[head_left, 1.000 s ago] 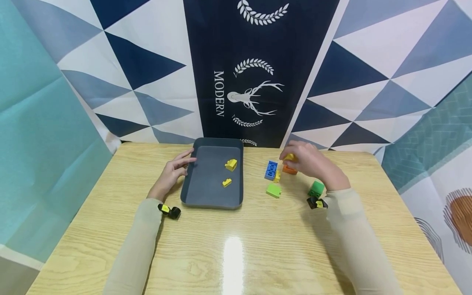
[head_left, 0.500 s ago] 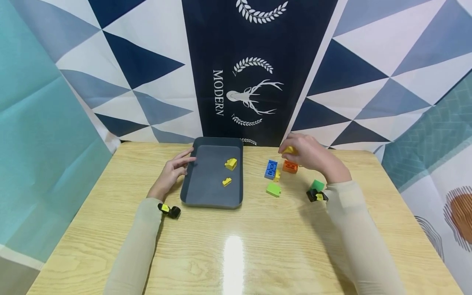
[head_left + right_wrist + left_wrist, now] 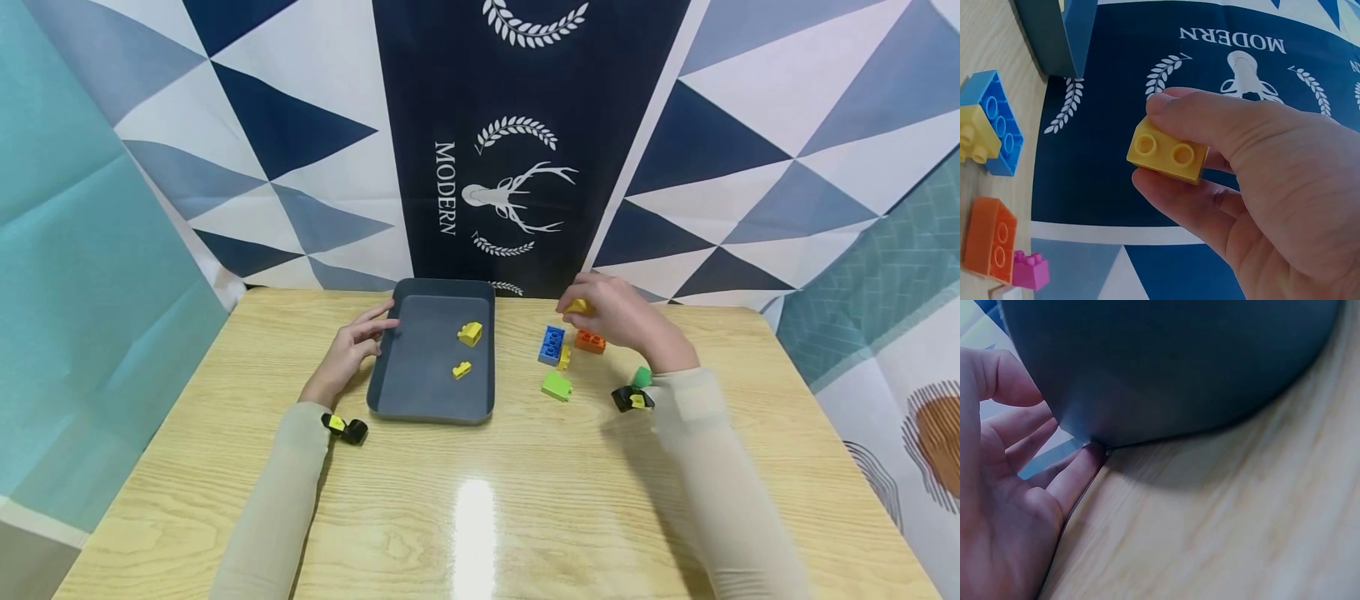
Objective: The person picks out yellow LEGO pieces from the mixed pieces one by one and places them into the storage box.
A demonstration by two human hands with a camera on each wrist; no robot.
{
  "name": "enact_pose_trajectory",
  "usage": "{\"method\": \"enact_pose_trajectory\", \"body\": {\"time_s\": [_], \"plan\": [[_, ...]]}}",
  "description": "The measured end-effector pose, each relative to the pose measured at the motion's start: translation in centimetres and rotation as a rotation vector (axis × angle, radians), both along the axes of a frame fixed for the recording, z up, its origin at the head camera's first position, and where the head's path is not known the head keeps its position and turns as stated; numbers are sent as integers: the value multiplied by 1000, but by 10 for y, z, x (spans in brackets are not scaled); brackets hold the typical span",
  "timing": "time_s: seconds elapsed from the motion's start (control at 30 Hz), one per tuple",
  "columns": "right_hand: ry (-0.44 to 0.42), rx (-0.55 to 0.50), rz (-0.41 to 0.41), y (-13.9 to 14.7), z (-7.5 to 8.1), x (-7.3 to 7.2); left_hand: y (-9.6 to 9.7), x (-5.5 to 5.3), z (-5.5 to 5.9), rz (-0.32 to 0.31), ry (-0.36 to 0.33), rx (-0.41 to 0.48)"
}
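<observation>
At the far right of the table, above its far edge: right hand holds a yellow brick. Grip narrowed to the brick's width, thumb on one side and fingers on the opposite side; two round studs face the wrist camera. Brick is raised off the table, to the right of the grey tray and outside it.

Left hand: at the tray's left wall, touching it. Grip spread, fingers mostly straight.

Tray contents, both in the right half: a larger yellow piece, farther; a small yellow piece, nearer.

Right of the tray, on the table: blue brick with a yellow studded brick touching its right side; orange brick just right of these; lime-green brick on the near side; darker green brick farther right, partly hidden by the right wrist. Right wrist view adds a pink brick beside the orange one.
</observation>
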State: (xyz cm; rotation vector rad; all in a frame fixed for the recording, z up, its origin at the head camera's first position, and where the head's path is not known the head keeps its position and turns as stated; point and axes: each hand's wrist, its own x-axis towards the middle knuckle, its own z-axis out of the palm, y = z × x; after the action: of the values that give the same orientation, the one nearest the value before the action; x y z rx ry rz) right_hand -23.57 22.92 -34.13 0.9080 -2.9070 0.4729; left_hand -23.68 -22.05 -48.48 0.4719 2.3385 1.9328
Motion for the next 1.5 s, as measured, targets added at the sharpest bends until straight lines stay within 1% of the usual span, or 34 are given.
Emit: {"method": "enact_pose_trajectory", "body": {"time_s": [0.27, 0.47, 0.7, 1.1, 1.3, 1.5], "plan": [[-30, -13, 10, -11, -9, -9, 0, 1, 1, 2, -2, 0], [-59, -23, 15, -22, -11, -13, 1, 1, 1, -1, 13, 5], [-87, -34, 12, -36, -14, -15, 1, 1, 0, -12, 28, 14], [-122, -92, 51, -62, -17, -17, 0, 1, -1, -8, 30, 12], [-125, -105, 75, -76, -21, -20, 0, 1, -2, -7, 33, 13], [-162, -105, 86, -88, -26, -21, 0, 1, -1, -9, 28, 12]]}}
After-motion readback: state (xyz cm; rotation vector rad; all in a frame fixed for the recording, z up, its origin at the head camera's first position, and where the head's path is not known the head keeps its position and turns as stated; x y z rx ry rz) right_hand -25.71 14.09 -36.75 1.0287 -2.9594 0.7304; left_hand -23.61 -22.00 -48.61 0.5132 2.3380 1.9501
